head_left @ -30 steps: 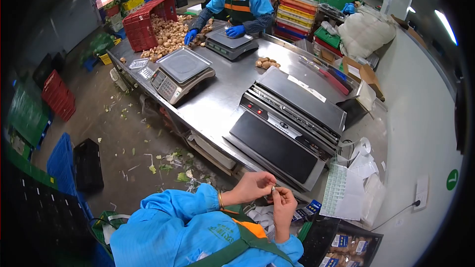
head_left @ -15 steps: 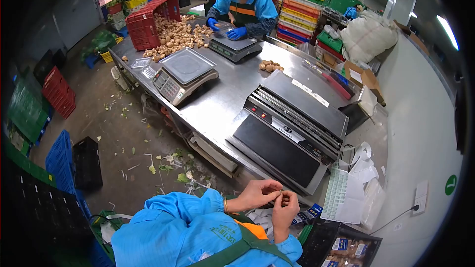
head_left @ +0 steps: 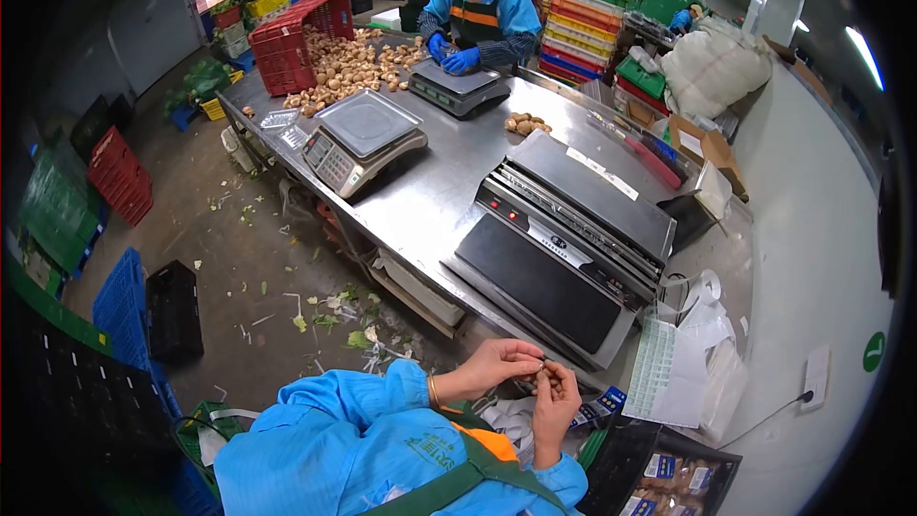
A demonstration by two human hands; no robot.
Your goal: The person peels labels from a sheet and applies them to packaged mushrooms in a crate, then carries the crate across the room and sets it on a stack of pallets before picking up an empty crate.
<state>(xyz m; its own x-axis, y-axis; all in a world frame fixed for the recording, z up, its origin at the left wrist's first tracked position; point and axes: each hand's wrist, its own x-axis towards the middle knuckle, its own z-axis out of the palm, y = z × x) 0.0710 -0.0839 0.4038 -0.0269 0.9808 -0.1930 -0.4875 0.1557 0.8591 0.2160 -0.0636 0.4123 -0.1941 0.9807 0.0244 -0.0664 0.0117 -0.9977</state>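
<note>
My left hand (head_left: 499, 365), with a bracelet at the wrist, is closed, its fingertips pinched together in front of my chest. Facing it, my right hand (head_left: 556, 403) is also closed, its fingertips meeting those of the left. Between them shows something small and dark, too small to name. Both hands are just off the near edge of a film wrapping machine (head_left: 540, 277), which has a black plate and lit red switches. Below my right hand is a black crate (head_left: 659, 440) holding packed trays with blue-and-white labels.
On the metal table (head_left: 420, 220) are a scale (head_left: 366, 124), a small pile of mushrooms (head_left: 527, 123) and a larger heap (head_left: 349, 67) spilling from a tipped red crate (head_left: 301, 43). Across it, a co-worker in blue gloves handles something at another scale (head_left: 458, 86). Label sheets (head_left: 659, 373) lie right.
My fingers have shifted slightly, and a dark bit now shows between the fingertips. The co-worker's hands have come closer together over the far scale. The view has moved slightly.
</note>
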